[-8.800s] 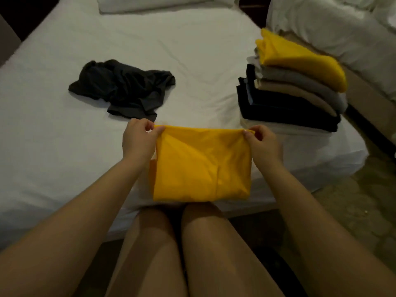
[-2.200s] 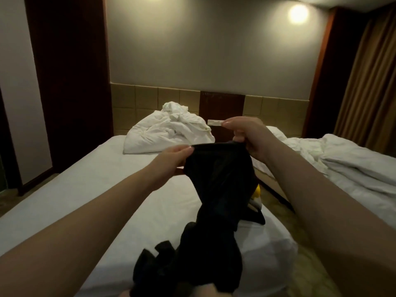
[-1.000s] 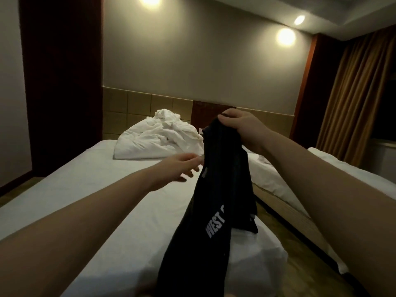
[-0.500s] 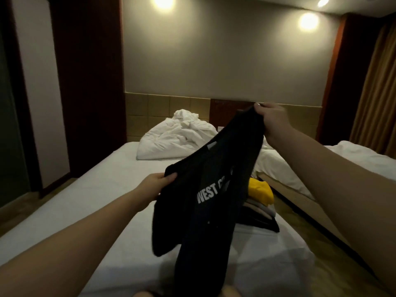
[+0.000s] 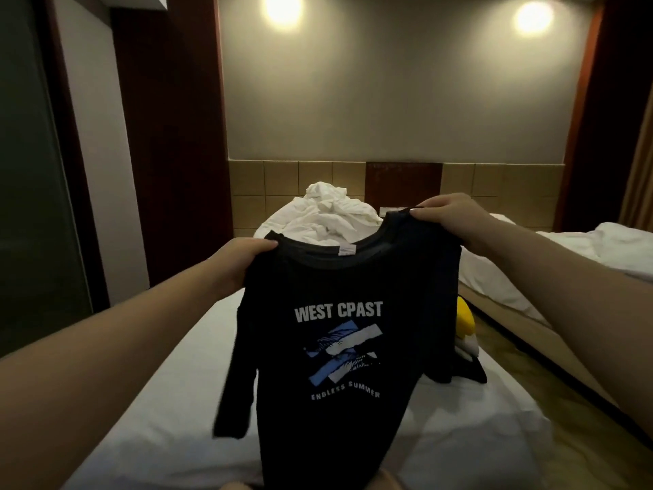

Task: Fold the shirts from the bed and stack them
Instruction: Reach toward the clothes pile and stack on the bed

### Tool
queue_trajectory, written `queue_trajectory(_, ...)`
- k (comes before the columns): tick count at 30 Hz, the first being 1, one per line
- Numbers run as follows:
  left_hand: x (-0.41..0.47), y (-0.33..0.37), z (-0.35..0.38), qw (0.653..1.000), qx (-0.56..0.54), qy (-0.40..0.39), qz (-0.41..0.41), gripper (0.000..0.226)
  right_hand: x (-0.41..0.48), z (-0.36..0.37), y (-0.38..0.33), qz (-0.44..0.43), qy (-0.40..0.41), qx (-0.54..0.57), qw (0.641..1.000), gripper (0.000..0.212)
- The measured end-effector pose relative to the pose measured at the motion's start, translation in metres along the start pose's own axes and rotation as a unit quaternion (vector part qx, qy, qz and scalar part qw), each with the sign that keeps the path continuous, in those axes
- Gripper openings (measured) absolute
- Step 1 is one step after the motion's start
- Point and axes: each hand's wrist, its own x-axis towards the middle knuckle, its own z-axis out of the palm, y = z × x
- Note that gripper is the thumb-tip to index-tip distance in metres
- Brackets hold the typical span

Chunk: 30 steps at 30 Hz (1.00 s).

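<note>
The black shirt [image 5: 339, 348] hangs print-side toward you above the bed [image 5: 159, 401], pinched at each shoulder by your left hand [image 5: 240, 259] and right hand [image 5: 448, 221]. Level the shoulders, lay it print-down and smooth, then fold; the stack [image 5: 464, 323] sits just right.

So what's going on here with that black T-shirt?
A person holds a black shirt up over the bed. The left hand and right hand each grip a shoulder, with the print facing the camera. It hangs spread out, not yet folded. A stack of folded shirts sits partly hidden behind it, on the right.
</note>
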Motion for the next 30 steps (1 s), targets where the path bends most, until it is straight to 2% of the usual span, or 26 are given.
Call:
queue_trajectory(3,-0.002,0.012,0.005,0.999,-0.005,-0.028,-0.014,0.025,0.0,-0.006,-0.002,-0.019,0.011,0.005,1.0,0.02)
queue_trajectory(8,-0.011,0.032,-0.004,0.98,0.139,-0.14,-0.028,0.024,-0.002,-0.016,0.002,-0.024,-0.014,0.049,0.998,0.01)
queue_trajectory(10,-0.015,0.035,-0.01,0.97,0.17,-0.165,-0.049,0.046,-0.003,-0.013,0.002,-0.017,-0.03,0.07,0.997,0.011)
queue_trajectory(13,-0.021,0.038,-0.018,0.952,0.215,-0.205,-0.077,0.099,-0.006,-0.009,-0.001,-0.001,-0.045,0.079,0.996,0.013)
queue_trajectory(15,-0.023,0.039,-0.023,0.943,0.241,-0.217,-0.069,0.108,-0.008,-0.007,-0.006,0.01,-0.054,0.07,0.996,0.014)
queue_trajectory(17,-0.022,0.041,-0.031,0.948,0.237,-0.208,-0.055,0.107,-0.009,-0.007,-0.009,0.021,-0.06,0.061,0.996,0.012)
queue_trajectory(21,-0.018,0.048,-0.048,0.961,0.208,-0.183,-0.017,0.064,-0.014,-0.012,-0.012,0.016,-0.068,-0.006,0.998,0.014)
queue_trajectory(22,-0.018,0.051,-0.051,0.96,0.211,-0.186,-0.003,0.061,-0.015,-0.014,-0.013,0.013,-0.068,-0.017,0.997,0.016)
queue_trajectory(25,-0.015,0.057,-0.059,0.952,0.229,-0.204,0.017,0.084,-0.02,-0.018,-0.019,-0.004,-0.064,-0.052,0.997,0.019)
queue_trajectory(28,-0.015,0.063,-0.057,0.942,0.244,-0.23,0.021,0.086,-0.025,-0.021,-0.025,-0.022,-0.057,-0.075,0.995,0.02)
queue_trajectory(30,-0.013,0.066,-0.054,0.939,0.257,-0.228,0.022,0.079,-0.029,-0.024,-0.027,-0.025,-0.05,-0.07,0.996,0.021)
